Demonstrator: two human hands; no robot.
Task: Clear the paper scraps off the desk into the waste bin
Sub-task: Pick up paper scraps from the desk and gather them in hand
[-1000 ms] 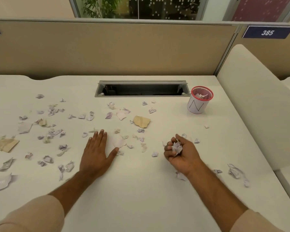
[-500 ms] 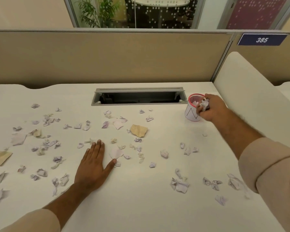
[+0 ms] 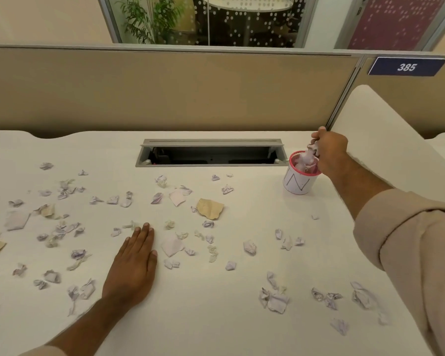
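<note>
Tan cubicle walls stand behind a big white worktop (image 3: pixel 216 317), and a blue sign (image 3: pixel 406 66) with the number 385 hangs on the wall at the right. Behind the wall there is a window with a green plant (image 3: pixel 144 19). An open cable slot (image 3: pixel 211 153) sits in the worktop near the back.

Only the head view shows this moment. Paper scraps (image 3: pixel 62 232) lie all over the worktop, mostly on the left and in the middle. Most are small, crumpled and pale purple. One bigger tan scrap (image 3: pixel 210 208) lies near the middle. More scraps lie near the front right.

The waste bin (image 3: pixel 297 182) is a small white cup with a red rim. It stands upright on the worktop, just right of the cable slot. Some paper is already inside it.

The right hand (image 3: pixel 330 152) reaches out over the bin's rim. Its fingers are curled, and a crumpled paper wad (image 3: pixel 309 155) shows right at the fingers, over the bin's mouth. I cannot tell if the grip is holding the wad or has let go of it. A tan sleeve (image 3: pixel 411 247) covers the arm.

The left hand (image 3: pixel 135 265) lies flat on the worktop with its fingers straight and close together. It holds nothing. Scraps lie near it on both sides.
</note>
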